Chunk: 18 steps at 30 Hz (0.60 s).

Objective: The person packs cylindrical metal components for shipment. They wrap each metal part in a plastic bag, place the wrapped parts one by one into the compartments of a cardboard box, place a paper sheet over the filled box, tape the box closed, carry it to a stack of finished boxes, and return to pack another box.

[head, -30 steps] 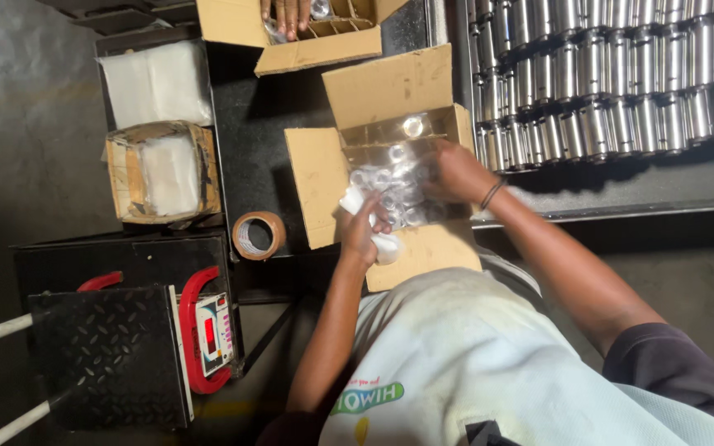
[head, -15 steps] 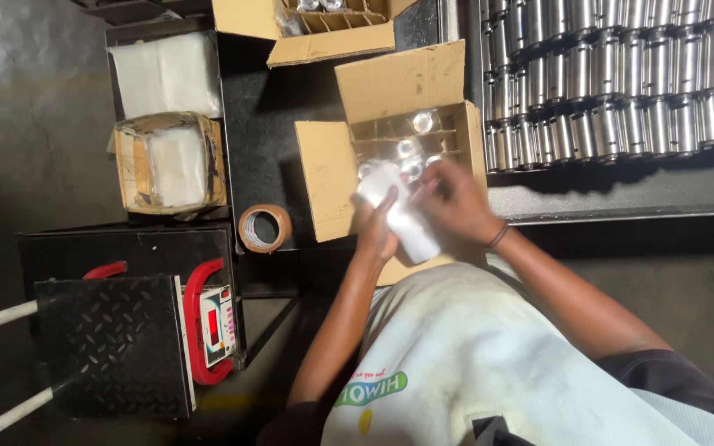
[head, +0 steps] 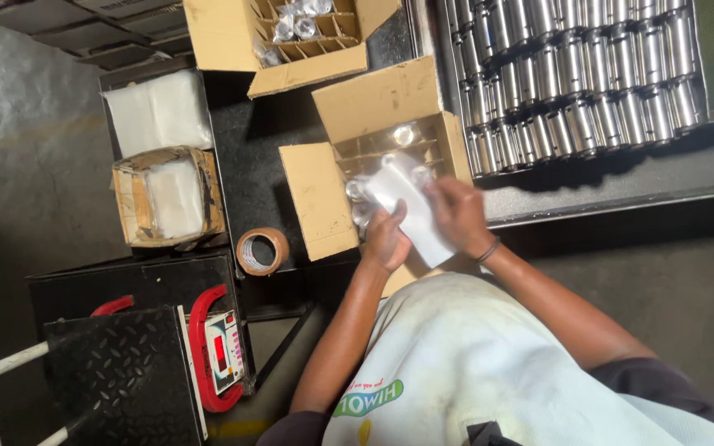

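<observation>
While both hands grip it, clear bag (head: 411, 211) overhangs carton (head: 373, 149).

A clear plastic bag (head: 411, 211) is held flat between both hands, tilted so its long side runs diagonally, just above an open cardboard box (head: 324, 198). The box has spread flaps and card dividers, and its cells hold shiny metal cylinders (head: 404, 135), some already wrapped in plastic.

a dark bench (head: 249, 157) carries two open cardboard boxes (head: 390, 107) (head: 291, 33) with dividers. a tape roll (head: 262, 251) and a stack of clear bags (head: 157, 111) lie on it too.
</observation>
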Tool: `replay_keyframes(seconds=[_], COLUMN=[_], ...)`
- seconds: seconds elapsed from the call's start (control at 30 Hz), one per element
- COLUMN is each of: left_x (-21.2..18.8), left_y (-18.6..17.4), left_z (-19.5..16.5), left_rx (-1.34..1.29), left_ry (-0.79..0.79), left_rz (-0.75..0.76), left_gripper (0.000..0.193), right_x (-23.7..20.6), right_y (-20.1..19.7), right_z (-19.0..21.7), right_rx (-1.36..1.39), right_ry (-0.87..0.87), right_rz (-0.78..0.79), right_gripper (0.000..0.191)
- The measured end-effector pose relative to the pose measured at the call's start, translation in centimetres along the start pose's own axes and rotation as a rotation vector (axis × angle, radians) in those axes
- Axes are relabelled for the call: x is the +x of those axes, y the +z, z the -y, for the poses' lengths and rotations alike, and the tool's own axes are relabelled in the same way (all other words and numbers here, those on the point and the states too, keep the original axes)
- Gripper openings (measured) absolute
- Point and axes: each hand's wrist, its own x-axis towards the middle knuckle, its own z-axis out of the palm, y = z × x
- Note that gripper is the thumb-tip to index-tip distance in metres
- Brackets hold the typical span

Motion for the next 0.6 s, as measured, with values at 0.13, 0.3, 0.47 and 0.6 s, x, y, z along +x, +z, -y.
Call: replay_keyframes(seconds=[0.13,0.3,0.47,0.6], left_x=[0.5,1.6,1.7,0.5], left_y=[-3.7,-2.8,3.9,7.6], left_z=[-0.9,-3.0,-3.6,-2.0], left_rx=[0.125,0.423,1.551,1.249], left_ry=[0.104,0.141,0.339,0.178], left_rz=[-0.007,-0.079,-0.102,0.134], left_gripper=[0.037,0.02,0.021,0.026], right_x=[0.6,1.4,0.8,0.1], right_y=[-2.1,-5.9,-5.8,-4.7], right_z=[-2.6,-5.0,-1.6,2.2], right_rx=[0.494,0.575,-0.401,0.463], right_ry=[0.121,0.277,-0.009,-0.285], right_rz=[0.056,0.449,0.466,0.46], right_gripper=[0.025,0.033,0.038,0.059])
